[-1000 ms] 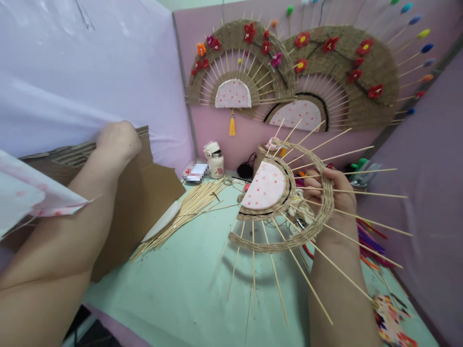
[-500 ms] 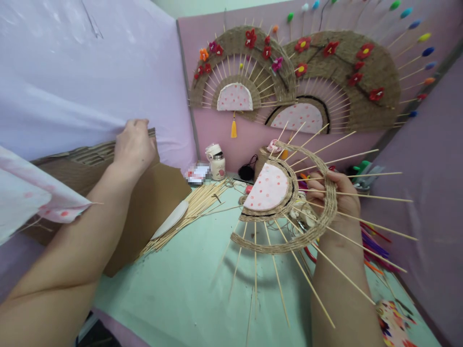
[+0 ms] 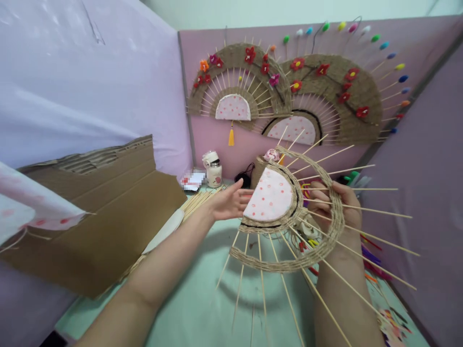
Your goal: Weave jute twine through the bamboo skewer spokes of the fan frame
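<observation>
My right hand (image 3: pixel 338 205) grips a half-round fan (image 3: pixel 336 219) by its outer band of woven twine, fingers wrapped round the band and sticks. Thin wooden sticks spread outward from the fan's centre, which is a half circle of white cloth with pink dots (image 3: pixel 269 195), edged in twine and a black line. The fan is held up, tilted, above the table. My left hand (image 3: pixel 231 201) reaches towards the cloth's straight edge with fingers stretched out and thumb up. Its fingertips are close to that edge; whether they touch it I cannot tell.
A large cardboard sheet (image 3: pixel 119 212) leans at the left, with dotted cloth (image 3: pixel 39 207) before it. Wooden sticks (image 3: pixel 198 201) and a white bottle (image 3: pixel 213 171) are at the back. Finished fans (image 3: pixel 238 62) with red flowers hang on the pink wall. Coloured strips (image 3: pixel 374 262) lie at right.
My left hand has let go of the cardboard's top edge and moved right and down to the fan. The cardboard has sunk and tilted leftward. My right hand keeps its hold on the fan.
</observation>
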A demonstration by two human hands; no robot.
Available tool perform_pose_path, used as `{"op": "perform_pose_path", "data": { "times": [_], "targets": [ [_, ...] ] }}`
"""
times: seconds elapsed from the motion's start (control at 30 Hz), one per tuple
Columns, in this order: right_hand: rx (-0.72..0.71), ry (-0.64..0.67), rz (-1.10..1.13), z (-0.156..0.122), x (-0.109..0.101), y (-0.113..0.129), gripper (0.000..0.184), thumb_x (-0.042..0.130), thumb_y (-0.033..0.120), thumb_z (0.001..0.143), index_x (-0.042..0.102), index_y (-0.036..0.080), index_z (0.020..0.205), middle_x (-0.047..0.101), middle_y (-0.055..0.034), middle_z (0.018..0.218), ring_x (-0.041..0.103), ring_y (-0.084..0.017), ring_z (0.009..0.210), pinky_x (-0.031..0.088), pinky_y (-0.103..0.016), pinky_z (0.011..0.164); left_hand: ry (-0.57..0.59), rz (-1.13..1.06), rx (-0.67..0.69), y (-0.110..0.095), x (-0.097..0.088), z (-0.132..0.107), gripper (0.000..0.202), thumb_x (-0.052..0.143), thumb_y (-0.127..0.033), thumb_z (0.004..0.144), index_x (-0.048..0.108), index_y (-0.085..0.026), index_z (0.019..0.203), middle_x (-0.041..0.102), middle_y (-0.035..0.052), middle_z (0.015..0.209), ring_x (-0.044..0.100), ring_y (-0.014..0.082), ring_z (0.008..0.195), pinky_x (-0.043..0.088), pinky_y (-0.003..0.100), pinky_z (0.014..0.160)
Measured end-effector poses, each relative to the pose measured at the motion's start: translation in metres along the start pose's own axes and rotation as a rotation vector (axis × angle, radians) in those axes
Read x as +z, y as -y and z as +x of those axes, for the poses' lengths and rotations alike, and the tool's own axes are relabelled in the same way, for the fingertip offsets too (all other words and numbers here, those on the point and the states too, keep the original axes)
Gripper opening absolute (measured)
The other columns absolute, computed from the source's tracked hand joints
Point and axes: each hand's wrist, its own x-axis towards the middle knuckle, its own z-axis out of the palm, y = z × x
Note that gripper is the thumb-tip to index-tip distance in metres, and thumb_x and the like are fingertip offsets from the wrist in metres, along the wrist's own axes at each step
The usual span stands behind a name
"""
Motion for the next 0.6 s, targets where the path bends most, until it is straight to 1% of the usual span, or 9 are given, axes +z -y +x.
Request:
{"op": "perform_pose_path", "data": {
  "times": [0.03,0.1,0.17,0.23,0.33,0.43,0.6],
  "targets": [
    [-0.005,-0.007,0.009,-0.001,0.001,0.0,0.028,0.051,0.004,0.071,0.03,0.022,0.075,0.025,0.0092,0.058,0.031,-0.004,0.039,0.031,-0.009,0.032,0.098,-0.072,-0.001,0.003,0.002,0.01,0.06,0.049,-0.061,0.08,0.059,-0.01,0.112,0.067,0.0179,0.11,0.061,0.0276,0.105,0.043,0.041,0.09],
    [-0.021,-0.022,0.019,-0.002,0.002,0.001,0.028,0.05,0.003,0.071,0.03,0.022,0.076,0.026,0.0091,0.058,0.032,-0.004,0.039,0.031,-0.009,0.032,0.218,-0.179,0.059,0.006,0.003,0.025,0.049,0.052,-0.051,0.083,0.062,-0.01,0.108,0.069,0.0162,0.105,0.062,0.0264,0.104,0.042,0.038,0.091],
    [-0.038,-0.033,0.018,-0.002,0.002,0.002,0.028,0.05,0.003,0.07,0.031,0.022,0.077,0.028,0.0087,0.059,0.034,-0.004,0.04,0.032,-0.01,0.032,0.286,-0.235,0.076,0.01,0.002,0.036,0.039,0.053,-0.041,0.084,0.063,-0.01,0.105,0.071,0.015,0.101,0.064,0.0253,0.102,0.043,0.037,0.091],
    [-0.045,-0.049,0.008,-0.002,0.001,0.002,0.027,0.049,0.004,0.07,0.031,0.022,0.078,0.03,0.0081,0.059,0.036,-0.005,0.04,0.034,-0.011,0.032,0.319,-0.254,0.051,0.014,0.0,0.041,0.034,0.055,-0.034,0.083,0.064,-0.01,0.105,0.072,0.0142,0.098,0.066,0.0246,0.098,0.044,0.036,0.089],
    [-0.055,-0.074,-0.025,0.0,-0.001,-0.001,0.026,0.049,0.004,0.07,0.033,0.022,0.078,0.031,0.0075,0.06,0.038,-0.005,0.041,0.035,-0.011,0.033,0.32,-0.263,0.021,0.023,-0.004,0.043,0.035,0.058,-0.026,0.079,0.063,-0.01,0.11,0.073,0.0133,0.096,0.068,0.0236,0.091,0.047,0.035,0.086],
    [-0.055,-0.091,-0.076,0.003,-0.002,-0.006,0.025,0.05,0.003,0.07,0.033,0.021,0.077,0.033,0.0073,0.06,0.039,-0.005,0.041,0.036,-0.01,0.033,0.289,-0.257,0.012,0.029,-0.007,0.041,0.044,0.062,-0.019,0.074,0.06,-0.009,0.117,0.073,0.0141,0.097,0.069,0.0222,0.085,0.049,0.033,0.083],
    [-0.032,-0.157,-0.156,0.007,0.003,-0.015,0.023,0.055,0.005,0.069,0.037,0.019,0.075,0.034,0.0081,0.058,0.039,-0.003,0.039,0.037,-0.008,0.032,0.232,-0.208,0.012,0.029,-0.009,0.037,0.054,0.063,-0.01,0.068,0.057,-0.008,0.121,0.073,0.0148,0.095,0.07,0.022,0.08,0.051,0.031,0.077]
  ]
}}
